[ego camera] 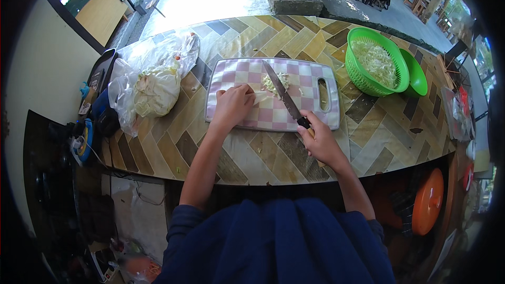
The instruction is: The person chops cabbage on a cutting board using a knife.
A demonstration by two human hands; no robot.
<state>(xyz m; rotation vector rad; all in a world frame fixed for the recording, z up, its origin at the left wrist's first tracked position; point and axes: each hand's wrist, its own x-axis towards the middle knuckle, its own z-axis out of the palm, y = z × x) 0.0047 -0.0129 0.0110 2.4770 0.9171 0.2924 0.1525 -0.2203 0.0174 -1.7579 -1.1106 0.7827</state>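
Note:
A pink-and-white checked cutting board (244,71) lies before me on the table. My left hand (233,104) presses a pale piece of cabbage (260,97) down on its left half. In my right hand (320,139) is the handle of a long kitchen knife (281,88), whose blade slants up and left over the board. Shredded cabbage (272,83) lies in a small heap partly behind the blade. To the left, a partly used cabbage head (157,91) rests on a clear plastic bag (123,83). A green plastic basket (365,77) at the right holds more shredded cabbage (374,61).
A green bowl (418,77) stands against the basket's right side on the wood-patterned table cover (244,157). Dark items and a blue-and-yellow object (83,142) line the left edge. Plastic packets (459,114) sit at the far right. An orange lid (428,201) is below the table's right side.

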